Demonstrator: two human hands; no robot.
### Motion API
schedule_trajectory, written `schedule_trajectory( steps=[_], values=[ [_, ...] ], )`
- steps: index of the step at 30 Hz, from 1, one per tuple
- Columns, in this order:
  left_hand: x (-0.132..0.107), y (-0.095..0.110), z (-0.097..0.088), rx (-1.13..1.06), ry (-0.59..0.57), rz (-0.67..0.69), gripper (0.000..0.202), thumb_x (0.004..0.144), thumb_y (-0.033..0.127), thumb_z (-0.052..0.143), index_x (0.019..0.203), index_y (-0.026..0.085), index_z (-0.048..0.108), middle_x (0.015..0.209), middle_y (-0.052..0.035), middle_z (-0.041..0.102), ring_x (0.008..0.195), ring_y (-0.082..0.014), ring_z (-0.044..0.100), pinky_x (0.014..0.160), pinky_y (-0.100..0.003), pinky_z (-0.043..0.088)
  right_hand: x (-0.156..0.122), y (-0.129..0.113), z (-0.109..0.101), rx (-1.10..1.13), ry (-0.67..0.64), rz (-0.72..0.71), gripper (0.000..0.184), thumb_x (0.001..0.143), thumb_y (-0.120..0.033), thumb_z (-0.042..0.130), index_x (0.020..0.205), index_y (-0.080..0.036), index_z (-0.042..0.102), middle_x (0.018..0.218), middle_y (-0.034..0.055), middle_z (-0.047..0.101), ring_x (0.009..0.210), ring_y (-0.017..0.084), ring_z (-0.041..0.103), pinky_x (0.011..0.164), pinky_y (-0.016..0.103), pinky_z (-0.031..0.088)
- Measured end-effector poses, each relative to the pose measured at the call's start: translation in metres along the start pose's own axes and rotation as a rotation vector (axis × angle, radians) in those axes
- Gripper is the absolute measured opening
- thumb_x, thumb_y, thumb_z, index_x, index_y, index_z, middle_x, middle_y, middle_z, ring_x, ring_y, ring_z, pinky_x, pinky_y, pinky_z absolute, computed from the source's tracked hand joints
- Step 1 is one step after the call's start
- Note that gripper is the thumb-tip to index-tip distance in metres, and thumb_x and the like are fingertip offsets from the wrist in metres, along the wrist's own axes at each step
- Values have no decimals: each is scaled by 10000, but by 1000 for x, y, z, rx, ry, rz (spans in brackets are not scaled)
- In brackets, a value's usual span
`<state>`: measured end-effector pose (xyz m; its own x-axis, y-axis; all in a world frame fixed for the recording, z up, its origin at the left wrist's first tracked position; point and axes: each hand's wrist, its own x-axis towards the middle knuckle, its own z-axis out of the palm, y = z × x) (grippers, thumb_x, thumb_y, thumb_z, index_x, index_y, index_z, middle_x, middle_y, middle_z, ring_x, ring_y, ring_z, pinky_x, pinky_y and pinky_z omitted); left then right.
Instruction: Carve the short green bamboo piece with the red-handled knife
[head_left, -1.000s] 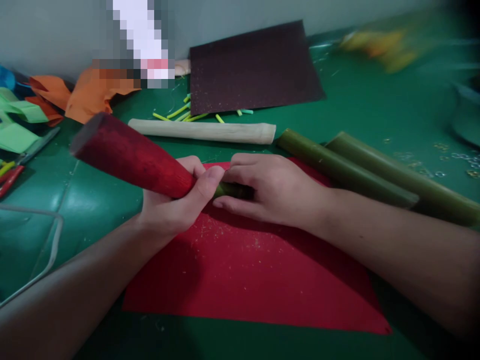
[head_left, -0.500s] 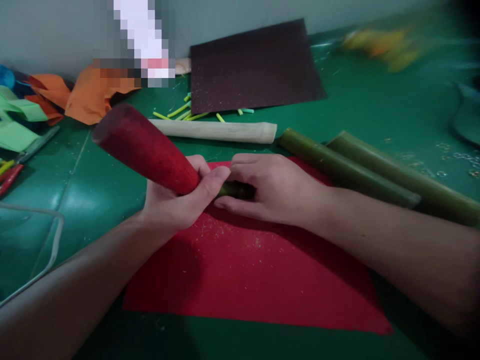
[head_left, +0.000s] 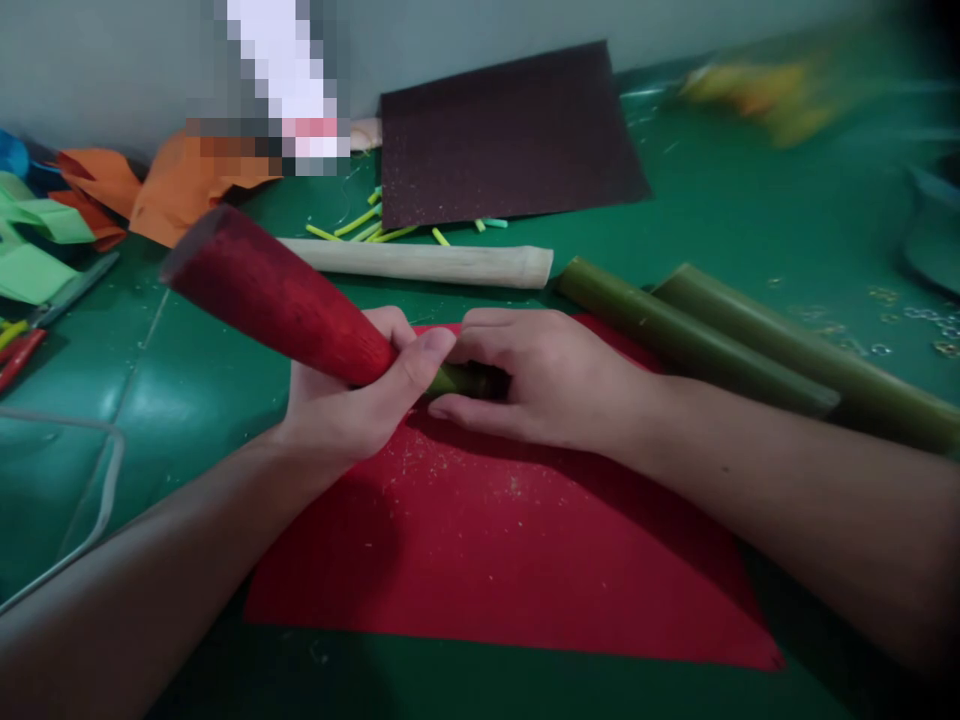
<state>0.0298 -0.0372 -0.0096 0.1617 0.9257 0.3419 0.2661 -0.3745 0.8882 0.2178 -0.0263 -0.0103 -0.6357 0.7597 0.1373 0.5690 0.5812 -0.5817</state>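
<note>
My left hand (head_left: 356, 405) is wrapped round a thick red cylinder (head_left: 277, 295), thumb along its near side. The cylinder slants up and left, its blunt end darker. From under my thumb comes a short piece of green bamboo (head_left: 459, 380); whether it is one piece with the red cylinder is hidden by my hand. My right hand (head_left: 551, 375) curls over the bamboo's dark right end, fingers behind and thumb in front. Anything else inside that hand is hidden. Below both hands lies a red sheet (head_left: 487, 560), sprinkled with pale dust.
Beyond my hands lie a pale peeled bamboo stick (head_left: 442, 262), a dark brown sheet (head_left: 510, 140) and short yellow-green sticks (head_left: 352, 222). Two green bamboo lengths (head_left: 705, 330) rest on the right. Orange paper (head_left: 172, 200), light-green paper (head_left: 37, 260) and a red-handled tool (head_left: 21, 358) are left.
The red cylinder's upper end has swung slightly left, and my left thumb has shifted a little left with it. My right hand is almost where it was.
</note>
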Motion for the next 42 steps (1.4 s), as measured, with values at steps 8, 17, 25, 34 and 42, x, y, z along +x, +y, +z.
schedule_trajectory(
  steps=[8,17,25,34,42],
  values=[
    [-1,0,0,20,-17,-23,446,855,343,742,514,204,491,488,31,470,437,-81,395,416,-267,317,0,-1,-1,-16,9,9,274,915,-395,699,901,-123,734,773,22,576,675,129,471,628,293,294],
    [2,-5,0,-9,39,29,410,897,426,733,590,205,574,516,50,501,454,-71,418,460,-237,376,1,0,0,-5,8,-4,297,915,-395,701,974,-110,759,819,44,609,722,154,530,646,294,324],
    [5,2,0,-23,-55,-11,467,871,364,717,494,186,505,451,40,456,417,-58,385,402,-216,319,-1,1,0,14,18,1,299,919,-413,695,973,-126,760,819,39,610,704,142,502,637,298,309],
    [5,-1,1,41,79,-32,386,836,400,789,581,211,569,513,46,511,454,-81,425,451,-245,398,1,-1,0,-12,11,17,303,914,-408,705,980,-118,766,821,48,621,721,151,527,643,298,320],
    [6,1,1,-76,-8,-8,439,856,361,728,498,194,538,440,50,459,393,-46,374,377,-214,308,1,-1,1,3,14,18,311,915,-399,716,1000,-106,777,808,40,616,699,143,525,632,296,324]
  ],
)
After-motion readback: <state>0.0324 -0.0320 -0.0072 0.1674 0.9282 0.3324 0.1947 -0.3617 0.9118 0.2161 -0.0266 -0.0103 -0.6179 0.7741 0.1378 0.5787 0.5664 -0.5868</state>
